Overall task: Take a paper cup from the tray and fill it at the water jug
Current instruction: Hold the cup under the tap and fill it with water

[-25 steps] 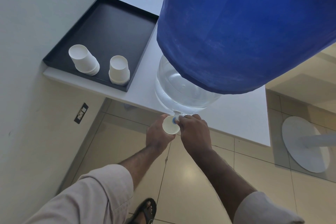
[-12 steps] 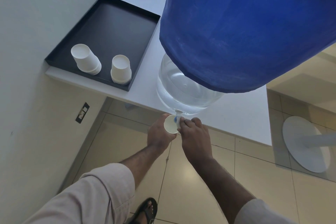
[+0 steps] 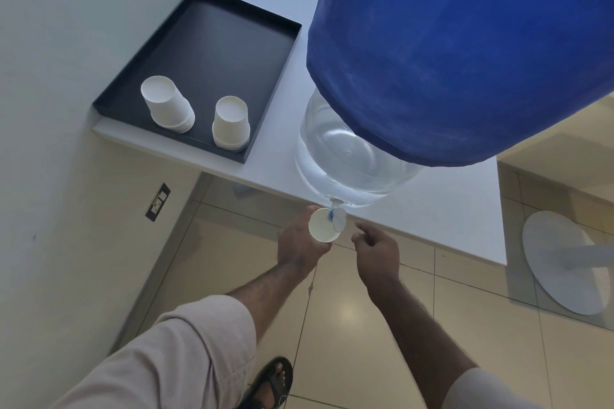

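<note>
My left hand point(image 3: 299, 242) holds a white paper cup point(image 3: 321, 226) upright right under the small white-and-blue tap point(image 3: 337, 214) of the water jug point(image 3: 345, 156). The jug is clear with a blue cloth cover point(image 3: 448, 53) over its upper part, and it stands at the front edge of the white counter point(image 3: 432, 219). My right hand point(image 3: 377, 247) hovers just right of the tap, fingers loosely curled, touching nothing. A black tray point(image 3: 212, 40) on the counter's left holds two upside-down stacks of paper cups point(image 3: 167, 104) point(image 3: 231, 121).
A white wall point(image 3: 66, 109) with a power socket point(image 3: 157, 202) runs along the left. Below is a tiled floor with my sandalled foot point(image 3: 270, 382). A round white stand base point(image 3: 564, 262) rests on the floor at the right.
My right hand has let go of the tap and drawn back to the right. The left hand keeps the cup under the tap.
</note>
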